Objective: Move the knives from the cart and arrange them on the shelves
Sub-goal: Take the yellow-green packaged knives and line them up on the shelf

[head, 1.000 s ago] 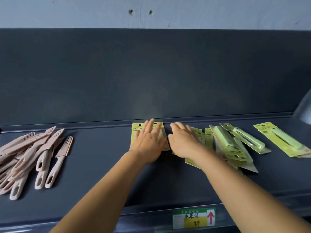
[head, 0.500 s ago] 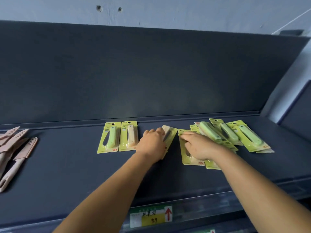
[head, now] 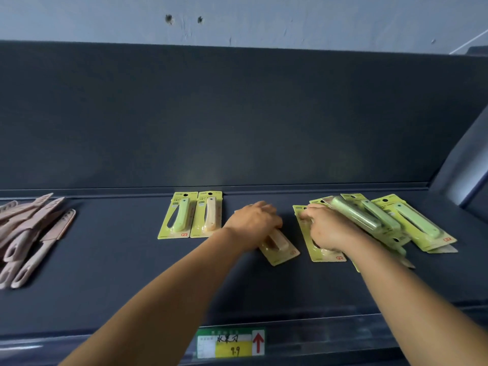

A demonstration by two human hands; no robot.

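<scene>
Near the middle of the shelf (head: pixel 111 286), the left hand (head: pixel 252 224) lies on a tan knife card (head: pixel 280 245), fingers curled over its far end. That card's long axis slants near-right, while the two placed cards (head: pixel 191 215) just left run straight near-to-far. The right hand (head: pixel 326 229) pinches a card (head: pixel 320 253) by the pile (head: pixel 390 223). Squaring the card likely falls to the left hand.

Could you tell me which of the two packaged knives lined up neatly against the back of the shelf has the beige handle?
The right-hand pack, nearer the left hand; its neighbour has a green handle.
</scene>
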